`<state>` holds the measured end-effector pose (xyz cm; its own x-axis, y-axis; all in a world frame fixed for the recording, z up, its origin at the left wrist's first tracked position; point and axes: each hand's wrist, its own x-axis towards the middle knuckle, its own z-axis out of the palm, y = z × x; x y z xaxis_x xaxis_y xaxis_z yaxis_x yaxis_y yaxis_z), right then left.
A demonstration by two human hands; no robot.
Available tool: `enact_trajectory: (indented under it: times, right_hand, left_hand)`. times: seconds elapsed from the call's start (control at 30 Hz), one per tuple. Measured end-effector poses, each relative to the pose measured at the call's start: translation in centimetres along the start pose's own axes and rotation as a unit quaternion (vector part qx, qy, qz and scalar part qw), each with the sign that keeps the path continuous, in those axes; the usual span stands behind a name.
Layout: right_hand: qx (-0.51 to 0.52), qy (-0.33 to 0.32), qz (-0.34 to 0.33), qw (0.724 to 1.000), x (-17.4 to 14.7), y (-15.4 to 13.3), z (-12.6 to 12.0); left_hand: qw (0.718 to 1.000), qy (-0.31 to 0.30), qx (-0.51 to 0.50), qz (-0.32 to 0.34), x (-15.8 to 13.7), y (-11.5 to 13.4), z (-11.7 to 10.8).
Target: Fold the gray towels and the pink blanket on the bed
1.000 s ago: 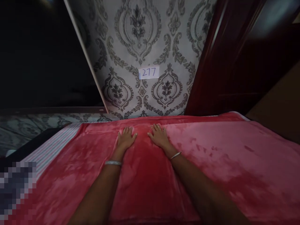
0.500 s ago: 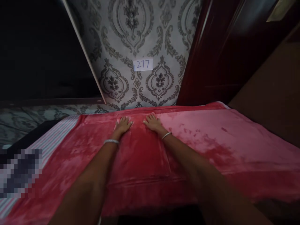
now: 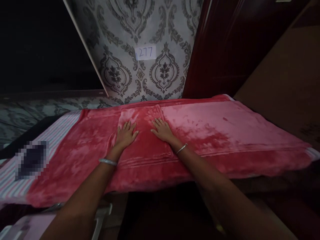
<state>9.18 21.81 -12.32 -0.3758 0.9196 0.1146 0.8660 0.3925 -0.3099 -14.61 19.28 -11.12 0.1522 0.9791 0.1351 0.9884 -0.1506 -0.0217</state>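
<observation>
Both of my hands lie flat on a folded red plush cloth (image 3: 146,141), a rectangle with a pale pink patch at its far left corner. My left hand (image 3: 125,135) rests at its left side with fingers spread. Near its right edge, my right hand (image 3: 163,130) is also spread, palm down. Neither hand grips anything. Beneath lies a larger red and pink plush blanket (image 3: 200,116), spread across the table or bed surface. A bracelet shows on each wrist.
At the left, a striped sheet (image 3: 60,128) sticks out from under the blanket, with a blurred dark patch on it. Behind are a dark screen (image 3: 45,50), patterned wallpaper (image 3: 140,75) with a paper label (image 3: 145,52) reading 277, and a dark red door or cabinet panel (image 3: 225,50).
My hands have drawn back from the folded cloth's far edge toward me, still flat on it. The camera view has shifted, showing more below the blanket's front edge.
</observation>
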Motion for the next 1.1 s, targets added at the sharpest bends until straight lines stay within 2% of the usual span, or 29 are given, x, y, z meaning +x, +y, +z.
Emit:
enact_trajectory:
  times: [0.13,0.27,0.37,0.53,0.7,0.87,0.97,1.03,1.1]
  right_hand:
    - [0.043,-0.016,0.010,0.999,-2.0,1.2,-0.1]
    - [0.124,0.054,0.064,0.989,-5.6,2.3,0.1]
    - [0.169,0.068,0.095,0.979,-7.4,2.1,-0.3]
    - [0.126,0.027,0.109,0.986,-8.1,0.7,-1.1]
    - [0.129,0.039,0.094,0.986,-8.8,0.5,-0.5]
    - [0.100,0.020,0.103,0.989,-9.1,0.6,-1.4]
    - [0.053,0.066,0.073,0.994,-9.6,0.2,-2.5]
    - [0.050,0.095,0.010,0.994,-10.4,-0.2,-2.8]
    - [0.069,0.088,-0.065,0.992,-11.4,-0.3,-2.8]
  left_hand:
    - [1.000,0.000,-0.006,-0.002,0.2,0.1,-0.3]
    - [1.000,0.004,-0.013,-0.004,0.0,0.3,-0.3]
    - [1.000,0.004,-0.017,-0.002,0.0,0.4,-0.3]
    - [1.000,0.004,-0.020,0.003,-0.2,0.5,-0.4]
    - [0.999,0.018,-0.028,0.013,-0.6,0.5,-0.1]
    - [0.999,-0.031,-0.037,0.000,-0.2,0.5,-1.0]
    - [0.997,-0.055,-0.042,0.015,-0.9,0.7,-1.9]
    - [0.996,-0.042,-0.060,0.054,-2.7,0.9,-2.3]
    - [0.988,-0.022,-0.106,0.114,-5.5,1.0,-2.4]
